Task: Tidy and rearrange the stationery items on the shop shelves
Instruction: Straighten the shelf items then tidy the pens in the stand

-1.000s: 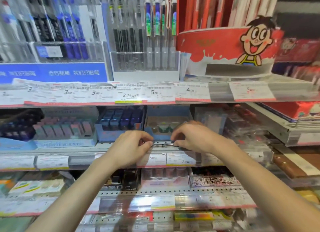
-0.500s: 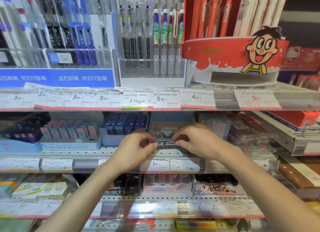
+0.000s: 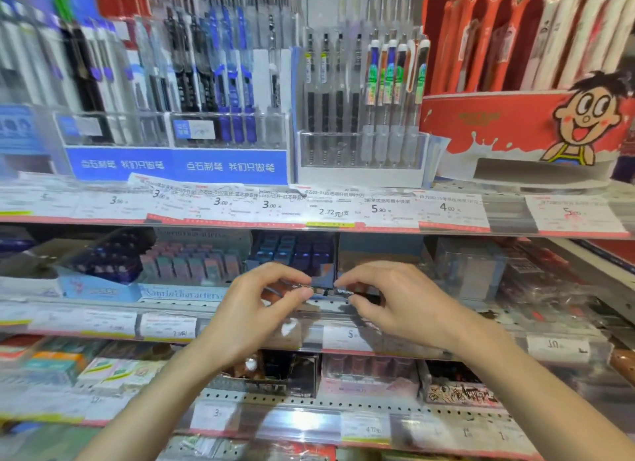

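My left hand [image 3: 256,311] and my right hand [image 3: 395,302] meet in front of the middle shelf, each pinching one end of a small clear-wrapped item [image 3: 324,290] held level between them. The item is blurred and I cannot tell what it is. Right behind it stand a blue box of dark blue items [image 3: 295,254] and a blue open box [image 3: 381,251]. Both forearms reach up from the bottom of the view.
The upper shelf carries blue pen racks [image 3: 178,165], a clear pen stand [image 3: 360,151] and a red cartoon pen display [image 3: 515,130]. Price labels [image 3: 330,209] line the shelf edges. A Sanrio box [image 3: 185,271] sits left, clear packs [image 3: 474,271] right, more boxes on the lower shelf [image 3: 371,374].
The view has tilted upward, so the shelves sit lower in frame. Both hands have lifted the small item a little off the shelf lip, still pinching it at both ends.
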`<state>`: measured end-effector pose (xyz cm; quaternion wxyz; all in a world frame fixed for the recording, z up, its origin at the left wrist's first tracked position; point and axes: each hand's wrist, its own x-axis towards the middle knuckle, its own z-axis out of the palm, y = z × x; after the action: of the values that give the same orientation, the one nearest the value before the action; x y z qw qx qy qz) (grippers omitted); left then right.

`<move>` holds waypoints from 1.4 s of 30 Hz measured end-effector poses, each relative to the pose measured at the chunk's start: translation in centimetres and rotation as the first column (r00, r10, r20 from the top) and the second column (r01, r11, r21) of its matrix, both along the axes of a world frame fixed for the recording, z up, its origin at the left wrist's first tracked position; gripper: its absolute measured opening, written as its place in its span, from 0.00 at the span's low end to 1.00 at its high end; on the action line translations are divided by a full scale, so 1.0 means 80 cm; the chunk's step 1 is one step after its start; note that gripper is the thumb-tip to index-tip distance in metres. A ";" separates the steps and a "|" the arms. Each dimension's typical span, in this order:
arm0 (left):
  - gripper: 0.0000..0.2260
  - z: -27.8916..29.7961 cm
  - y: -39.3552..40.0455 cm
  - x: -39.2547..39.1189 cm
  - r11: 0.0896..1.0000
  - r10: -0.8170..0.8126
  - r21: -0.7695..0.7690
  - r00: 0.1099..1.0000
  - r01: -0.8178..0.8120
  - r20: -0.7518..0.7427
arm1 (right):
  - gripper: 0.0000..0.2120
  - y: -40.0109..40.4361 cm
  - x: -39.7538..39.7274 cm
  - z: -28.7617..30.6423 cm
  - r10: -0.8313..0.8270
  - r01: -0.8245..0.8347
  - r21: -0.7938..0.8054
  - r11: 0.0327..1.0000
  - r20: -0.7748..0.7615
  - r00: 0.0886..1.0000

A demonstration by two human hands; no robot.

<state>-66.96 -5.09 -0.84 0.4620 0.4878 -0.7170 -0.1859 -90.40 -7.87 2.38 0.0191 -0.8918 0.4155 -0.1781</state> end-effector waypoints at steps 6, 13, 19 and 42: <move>0.04 0.028 0.032 0.072 0.993 -0.073 -0.097 0.996 0.069 -0.045 | 0.17 0.040 0.078 0.017 0.062 -0.057 -0.116 0.992 0.039 0.997; 0.07 0.083 0.065 0.150 0.975 -0.084 -0.212 0.993 0.064 -0.085 | 0.14 0.075 0.175 0.056 0.147 -0.091 -0.317 0.944 0.157 0.977; 0.10 0.133 0.056 0.181 0.947 -0.091 -0.314 0.994 0.070 -0.053 | 0.10 0.075 0.213 0.099 0.160 -0.057 -0.406 0.912 0.224 0.961; 0.20 0.168 -0.051 0.195 0.724 0.463 -0.680 0.811 -0.113 0.358 | 0.14 -0.016 0.286 0.264 0.041 0.403 -0.397 0.825 0.753 0.657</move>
<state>-51.34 -9.16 12.58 0.4172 0.4447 -0.7429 0.2761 -67.51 -9.19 23.51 -0.0826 -0.6639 0.3961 -0.6289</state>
